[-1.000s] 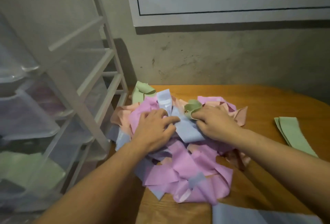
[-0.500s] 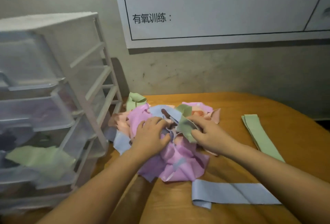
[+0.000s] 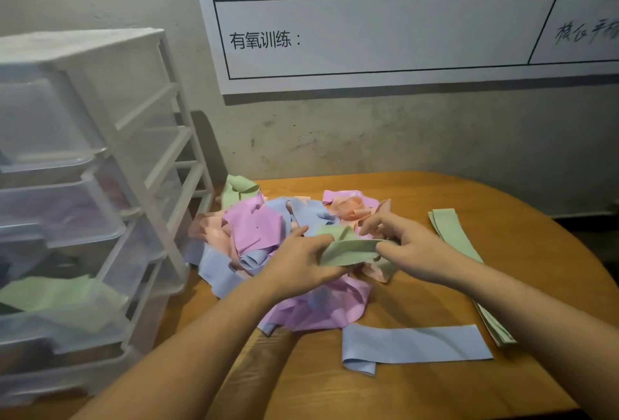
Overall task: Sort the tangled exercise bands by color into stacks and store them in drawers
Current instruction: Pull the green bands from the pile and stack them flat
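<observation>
A green exercise band (image 3: pixel 351 250) is held just above a tangled heap of bands (image 3: pixel 268 235), gripped at either end by a person's two bare hands. The left hand (image 3: pixel 298 263) has its fingers curled round the band's left end, thumb on top; the right hand (image 3: pixel 407 245) pinches the right end between thumb and fingers, with some fingers raised. The heap, a jumble of pink, purple, blue, peach and green strips, lies toward the left side of the round wooden bench (image 3: pixel 502 386), reaching nearly to its far edge.

A flat stack of green bands (image 3: pixel 450 232) runs along the right side of the bench, well apart from the heap and partly hidden by the right forearm. A single blue band (image 3: pixel 415 342) lies flat nearer the front edge, just beside the heap's near fringe, one end folded under.

At the bench's left edge stands a white plastic drawer unit (image 3: pixel 110 165) with clear drawers; a lower drawer (image 3: pixel 60 319) holds green bands, and an upper one shows a faint pinkish shape whose contents cannot be told. On the wall behind hangs a white chart (image 3: pixel 402 34) ruled with black lines and bearing printed and handwritten Chinese characters.
</observation>
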